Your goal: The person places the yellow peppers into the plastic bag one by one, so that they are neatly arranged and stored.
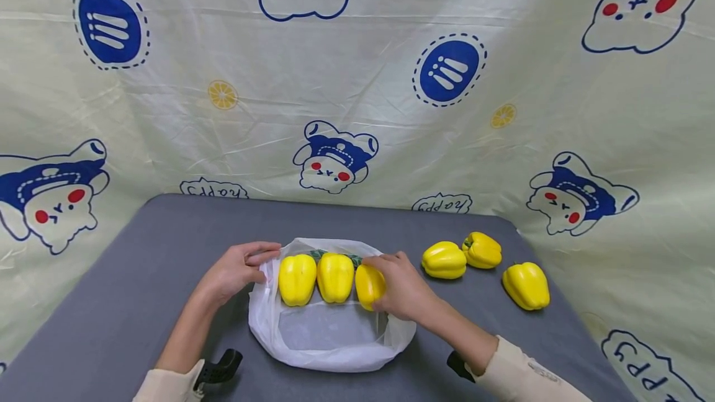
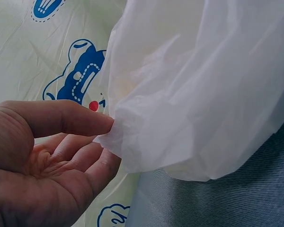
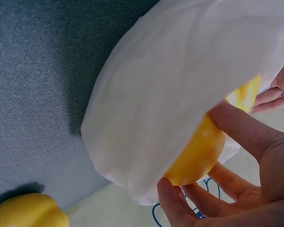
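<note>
A white plastic bag (image 1: 329,360) stands on the table with its mouth spread wide. Inside, along its far side, a left yellow bell pepper (image 1: 297,280) and a middle one (image 1: 335,278) sit side by side. My right hand (image 1: 406,287) grips a third yellow bell pepper (image 3: 199,153) between thumb and fingers, at the right inside the bag's mouth. At the bag's left rim, my left hand (image 1: 228,273) pinches the thin plastic between thumb and fingers, as the left wrist view shows. Part of the third pepper is hidden by my right hand.
Right of the bag, three more yellow bell peppers lie on the grey table (image 1: 184,234): one nearer the bag (image 1: 444,260), one behind it (image 1: 482,250), one farther right (image 1: 526,286). A printed curtain (image 1: 363,92) hangs behind the table.
</note>
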A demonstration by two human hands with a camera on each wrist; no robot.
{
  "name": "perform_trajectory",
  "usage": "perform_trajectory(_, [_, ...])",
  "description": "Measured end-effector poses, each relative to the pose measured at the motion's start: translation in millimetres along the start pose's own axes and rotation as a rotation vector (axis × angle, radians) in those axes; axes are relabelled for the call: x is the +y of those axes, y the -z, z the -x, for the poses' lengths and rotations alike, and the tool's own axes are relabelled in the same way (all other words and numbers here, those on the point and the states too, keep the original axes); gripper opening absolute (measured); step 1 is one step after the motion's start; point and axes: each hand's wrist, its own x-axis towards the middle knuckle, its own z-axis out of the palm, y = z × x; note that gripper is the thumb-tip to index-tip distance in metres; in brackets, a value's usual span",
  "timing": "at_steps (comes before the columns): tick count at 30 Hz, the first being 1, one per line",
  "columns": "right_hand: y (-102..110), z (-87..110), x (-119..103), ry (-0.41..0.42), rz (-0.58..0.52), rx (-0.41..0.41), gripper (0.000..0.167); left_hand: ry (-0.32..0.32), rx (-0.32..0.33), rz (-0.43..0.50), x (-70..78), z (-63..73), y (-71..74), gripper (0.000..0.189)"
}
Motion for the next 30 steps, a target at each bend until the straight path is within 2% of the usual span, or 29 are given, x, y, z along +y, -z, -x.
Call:
perform_trajectory(8, [-5.3,-7.9,2.3,0.022,0.017,0.042,0.071,-0.010,-0.002,0.006,-0.1,0.6,1.2,0.064])
perform_trajectory(16, [-10.0,-14.8,5.5,0.001,0.045,0.066,0.071,-0.015,-0.001,0.014,0.0,0.5,1.9,0.063])
perform_trajectory(30, [-16.9,-16.9,13.0,-0.028,0.066,0.045,0.076,-0.011,-0.001,0.009,1.3,1.3,1.8,0.064])
